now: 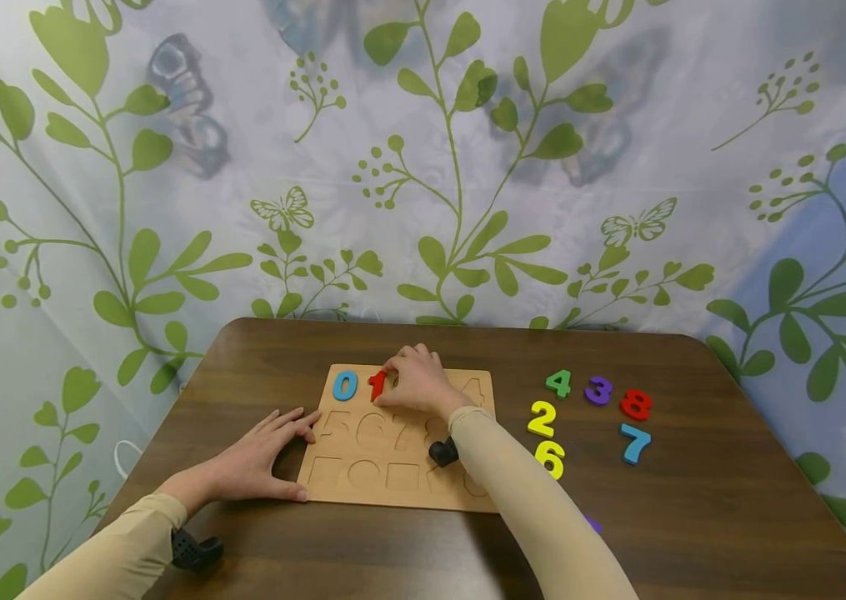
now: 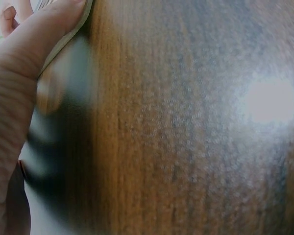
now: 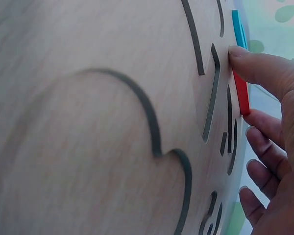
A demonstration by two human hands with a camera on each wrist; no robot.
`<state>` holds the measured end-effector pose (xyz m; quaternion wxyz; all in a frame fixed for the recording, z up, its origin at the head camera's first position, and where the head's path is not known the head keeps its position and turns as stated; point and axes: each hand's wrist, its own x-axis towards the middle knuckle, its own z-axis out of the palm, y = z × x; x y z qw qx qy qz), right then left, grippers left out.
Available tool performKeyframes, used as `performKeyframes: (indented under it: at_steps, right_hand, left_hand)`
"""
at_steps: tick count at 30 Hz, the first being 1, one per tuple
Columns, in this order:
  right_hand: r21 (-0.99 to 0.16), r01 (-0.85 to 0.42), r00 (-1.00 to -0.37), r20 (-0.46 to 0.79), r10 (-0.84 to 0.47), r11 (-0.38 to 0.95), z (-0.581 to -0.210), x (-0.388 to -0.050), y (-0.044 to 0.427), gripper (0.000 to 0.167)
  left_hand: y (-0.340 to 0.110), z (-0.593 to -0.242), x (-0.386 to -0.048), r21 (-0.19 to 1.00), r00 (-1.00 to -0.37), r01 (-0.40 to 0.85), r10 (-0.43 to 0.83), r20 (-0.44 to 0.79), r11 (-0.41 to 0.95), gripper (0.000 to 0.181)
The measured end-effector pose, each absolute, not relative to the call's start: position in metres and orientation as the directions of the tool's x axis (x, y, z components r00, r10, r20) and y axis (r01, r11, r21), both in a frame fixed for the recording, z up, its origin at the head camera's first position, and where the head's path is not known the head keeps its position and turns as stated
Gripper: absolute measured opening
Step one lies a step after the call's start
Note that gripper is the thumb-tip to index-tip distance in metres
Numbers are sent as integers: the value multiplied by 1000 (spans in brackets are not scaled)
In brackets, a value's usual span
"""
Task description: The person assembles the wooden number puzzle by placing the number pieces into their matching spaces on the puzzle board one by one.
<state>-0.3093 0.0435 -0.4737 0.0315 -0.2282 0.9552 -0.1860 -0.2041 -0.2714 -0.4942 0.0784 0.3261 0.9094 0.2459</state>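
Observation:
A wooden puzzle board (image 1: 392,498) with cut-out number and shape recesses lies on the table. My right hand (image 1: 418,382) is over its top row and pinches a red number 1 (image 1: 377,386) between thumb and fingertip. In the right wrist view, the red 1 (image 3: 242,93) is seen edge-on at the board's surface; I cannot tell whether it is fully seated. A blue number 0 (image 1: 344,386) sits at the board's top left. With fingers spread, my left hand (image 1: 253,458) touches the board's left edge; the left wrist view shows the thumb (image 2: 49,29) at that edge.
Right of the board lie loose numbers: a green 4 (image 1: 558,383), purple 3 (image 1: 598,391), red 8 (image 1: 636,404), yellow 2 (image 1: 542,419), yellow 6 (image 1: 550,458) and blue 7 (image 1: 634,443). A purple piece (image 1: 593,524) is mostly behind my right sleeve. A patterned curtain (image 1: 347,275) hangs behind the table.

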Motion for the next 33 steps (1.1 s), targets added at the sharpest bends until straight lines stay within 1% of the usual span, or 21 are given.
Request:
performKeyframes:
  at_steps: [16, 25, 30, 33]
  right_hand:
    - [-358, -437, -890, 39, -455, 825, -476, -309, 45, 56]
    - [-321, -458, -883, 53, -467, 829, -478, -310, 44, 53]
    - [-361, -460, -878, 48, -476, 811, -472, -308, 49, 57]
    - [-381, -463, -874, 47, -483, 800, -465, -308, 57, 55]
  left_hand:
    - [-272, -495, -204, 498, -769, 565, 639, 28, 658, 66]
    - [-271, -493, -204, 494, -769, 566, 638, 28, 660, 67]
    - [-271, -492, -203, 497, -771, 561, 636, 23, 662, 67]
    - [-270, -493, -204, 494, -772, 561, 635, 21, 665, 67]
